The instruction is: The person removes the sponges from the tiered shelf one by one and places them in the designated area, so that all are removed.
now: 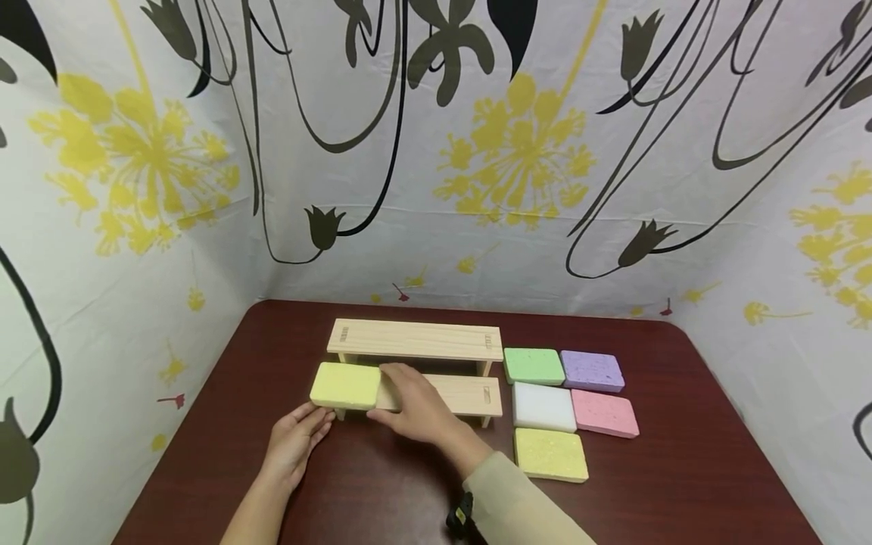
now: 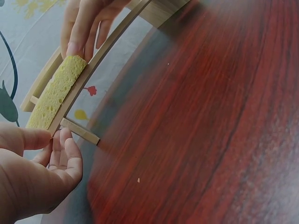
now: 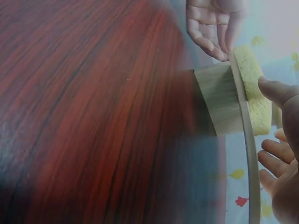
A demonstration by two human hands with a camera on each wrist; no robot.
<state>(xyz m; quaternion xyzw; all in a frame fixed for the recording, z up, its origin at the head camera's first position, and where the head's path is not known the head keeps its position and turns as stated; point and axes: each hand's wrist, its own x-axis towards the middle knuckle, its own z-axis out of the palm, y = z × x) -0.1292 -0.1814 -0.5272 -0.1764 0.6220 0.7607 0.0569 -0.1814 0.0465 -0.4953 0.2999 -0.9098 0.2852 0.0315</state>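
A yellow sponge [image 1: 345,386] lies flat on the left end of the front wooden stand [image 1: 463,393]. At that end, my left hand [image 1: 294,439] pinches the stand's edge; in the left wrist view its thumb [image 2: 35,138] is right at the sponge's lower corner, other fingers curled below the board. My right hand [image 1: 418,405] reaches over the stand from the right and touches the sponge's right end. In the right wrist view its thumb [image 3: 275,89] meets the sponge [image 3: 252,88], while the other fingers spread loosely past the sponge's end.
A longer, higher wooden stand [image 1: 415,339] stands behind. To the right lie green [image 1: 534,366], purple [image 1: 593,371], white [image 1: 543,406], pink [image 1: 605,413] and yellow [image 1: 550,454] sponges on the dark red table [image 1: 708,484]. Patterned cloth [image 1: 422,257] hangs around the table.
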